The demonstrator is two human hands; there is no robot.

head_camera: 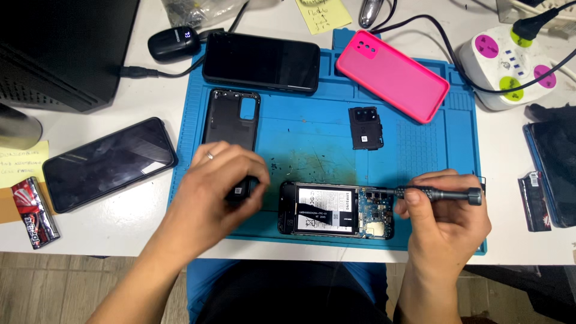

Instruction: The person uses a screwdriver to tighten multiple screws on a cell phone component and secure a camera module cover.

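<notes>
An opened phone [336, 210] lies on the blue work mat [300, 138], showing its battery and circuit board. My right hand [441, 225] grips a dark screwdriver [438, 194] held level, its tip over the board's upper right. My left hand [219, 192] hovers just left of the phone, fingers curled over the lower end of the black back cover [231, 123]. What the fingertips pinch is hidden.
On the mat lie a black phone [261, 62], a pink case [393, 75] and a small black camera cover [366, 128]. Another phone [108, 163] lies at left, a white power strip [510, 63] at back right, a dark box [60, 48] at back left.
</notes>
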